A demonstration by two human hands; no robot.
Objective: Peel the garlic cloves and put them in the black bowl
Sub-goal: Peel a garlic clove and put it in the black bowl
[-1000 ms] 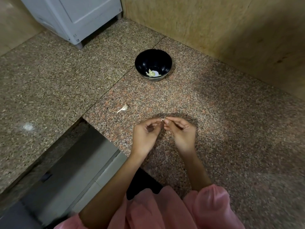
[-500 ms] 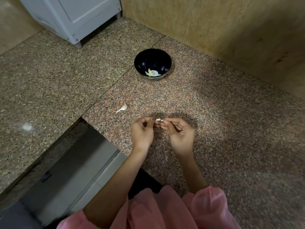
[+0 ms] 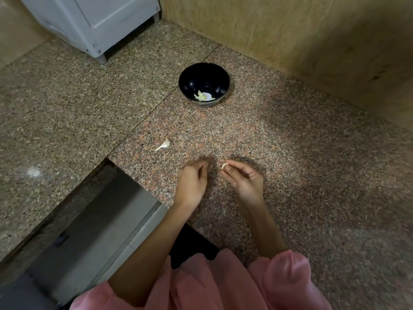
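I see a glossy black bowl (image 3: pixel 204 83) on a speckled pink-brown granite surface (image 3: pixel 290 153), pale cream garlic cloves (image 3: pixel 200 96) inside, pink sleeves (image 3: pixel 288 280) below.

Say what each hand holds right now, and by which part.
The right hand pinches a pale garlic clove at its lower end, between thumb and fingertips. The left hand is curled shut; whether anything is in it cannot be told.
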